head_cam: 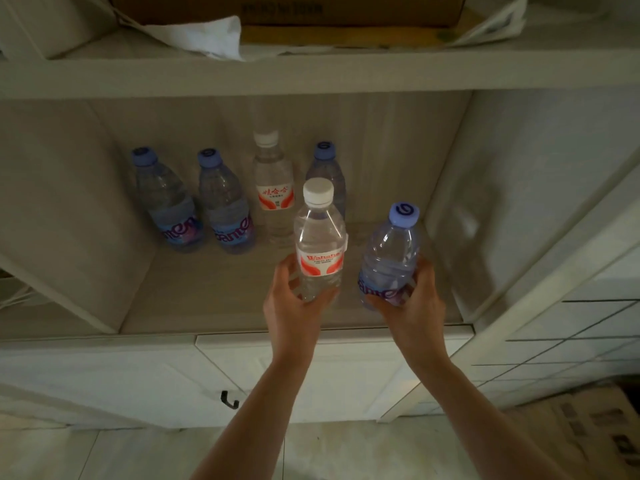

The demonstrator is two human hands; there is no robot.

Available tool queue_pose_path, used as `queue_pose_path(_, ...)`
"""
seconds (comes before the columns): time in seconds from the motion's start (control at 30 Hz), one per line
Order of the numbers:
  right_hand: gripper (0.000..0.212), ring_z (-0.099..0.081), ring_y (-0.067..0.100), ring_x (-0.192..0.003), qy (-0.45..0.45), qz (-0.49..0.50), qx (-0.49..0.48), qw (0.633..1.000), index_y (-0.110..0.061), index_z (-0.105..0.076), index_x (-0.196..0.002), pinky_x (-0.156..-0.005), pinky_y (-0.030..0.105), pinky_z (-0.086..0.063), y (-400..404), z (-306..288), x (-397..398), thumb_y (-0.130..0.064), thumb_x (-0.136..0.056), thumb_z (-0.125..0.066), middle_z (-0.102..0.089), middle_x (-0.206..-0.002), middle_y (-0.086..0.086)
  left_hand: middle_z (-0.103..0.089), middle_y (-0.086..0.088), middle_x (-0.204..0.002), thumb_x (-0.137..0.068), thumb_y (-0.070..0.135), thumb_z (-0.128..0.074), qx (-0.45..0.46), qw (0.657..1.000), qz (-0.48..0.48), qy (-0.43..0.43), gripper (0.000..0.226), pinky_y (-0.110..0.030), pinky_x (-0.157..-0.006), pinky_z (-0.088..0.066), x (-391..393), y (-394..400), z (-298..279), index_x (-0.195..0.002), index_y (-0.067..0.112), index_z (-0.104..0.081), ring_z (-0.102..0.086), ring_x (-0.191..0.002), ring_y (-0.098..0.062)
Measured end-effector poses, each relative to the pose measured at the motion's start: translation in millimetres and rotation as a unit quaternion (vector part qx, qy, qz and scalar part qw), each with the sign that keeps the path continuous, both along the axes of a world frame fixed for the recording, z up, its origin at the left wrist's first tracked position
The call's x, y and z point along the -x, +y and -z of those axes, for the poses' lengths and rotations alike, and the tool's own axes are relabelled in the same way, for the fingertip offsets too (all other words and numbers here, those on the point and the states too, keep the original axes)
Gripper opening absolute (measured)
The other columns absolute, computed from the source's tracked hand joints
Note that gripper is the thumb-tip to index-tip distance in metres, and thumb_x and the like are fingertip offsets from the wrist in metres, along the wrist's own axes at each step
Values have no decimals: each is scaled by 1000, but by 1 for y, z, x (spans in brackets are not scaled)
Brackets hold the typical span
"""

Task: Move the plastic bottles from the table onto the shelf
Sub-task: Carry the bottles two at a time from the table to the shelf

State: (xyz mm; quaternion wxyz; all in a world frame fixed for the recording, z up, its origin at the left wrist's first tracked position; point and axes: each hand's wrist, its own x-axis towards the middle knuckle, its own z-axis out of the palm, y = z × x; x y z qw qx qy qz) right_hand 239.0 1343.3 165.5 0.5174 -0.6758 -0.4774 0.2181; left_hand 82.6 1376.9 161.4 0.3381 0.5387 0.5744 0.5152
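Left hand (289, 299): wrapped around the lower body of a clear bottle (320, 244) with a white cap and red label, held upright.
Right hand (414, 299): gripping the base of a blue-tinted bottle (389, 258) with a blue cap, tilted slightly right.
Held bottles: over the front of the shelf (207, 296) floor; whether their bases touch it is hard to tell.
Back row (225, 202): four bottles standing (three blue, one clear).
Upper shelf: cardboard box (346, 12), crumpled paper (204, 36).
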Motion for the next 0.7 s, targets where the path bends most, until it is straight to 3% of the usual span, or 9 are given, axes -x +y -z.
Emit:
queue_pose_path(0.1,80,-63,10,-88,2,19,1,1000,-15,-45,-123,-65,-1,-44,7,-3,-5,-15,-57,-91,-64,-107,-7,-68,21,-104,-65,27,-87,1,1000,13,-3,65,-15,-78,-52,-8,6,0,-123,27,-58,-63,-95,10)
queue_pose_path(0.33,68,-56,15,-85,1,53,23,998,-11,-44,-114,-57,-4,-37,20,-4,-33,-14,-62,-88,-59,-104,-1,-61,31,-96,-68,21,-86,-6,999,51,0,55,-4,-73,-49,-43,19,3,-114,30,-56,-60,-87,19)
queue_pose_path(0.47,65,-55,14,-90,26,63,15,998,-11,-43,-115,-66,6,-42,37,-4,-49,-13,-66,-85,-55,-107,-2,-71,15,-104,-67,28,-86,-13,999,38,11,60,-32,-82,-58,-69,36,7,-122,25,-60,-68,-94,-3)
queue_pose_path(0.53,69,-53,12,-98,40,70,5,997,-7,-43,-123,-74,11,-43,45,-5,-51,-10,-68,-84,-54,-114,-1,-71,9,-112,-68,27,-85,-16,999,41,8,66,-32,-86,-57,-81,42,7,-128,23,-57,-68,-101,-8)
queue_pose_path(0.6,71,-53,11,-102,54,76,-19,995,-4,-42,-130,-72,4,-44,47,-2,-46,-2,-70,-81,-54,-119,0,-70,8,-116,-71,24,-83,-12,999,39,1,68,-25,-87,-54,-87,45,8,-132,23,-54,-66,-104,-8)
queue_pose_path(0.7,55,-60,16,-108,99,93,-36,990,-19,-48,-129,-86,25,-55,53,8,-39,-3,-82,-70,-60,-123,-4,-68,6,-120,-75,22,-80,-19,999,45,12,67,-20,-85,-49,-89,44,11,-136,22,-52,-63,-108,-9)
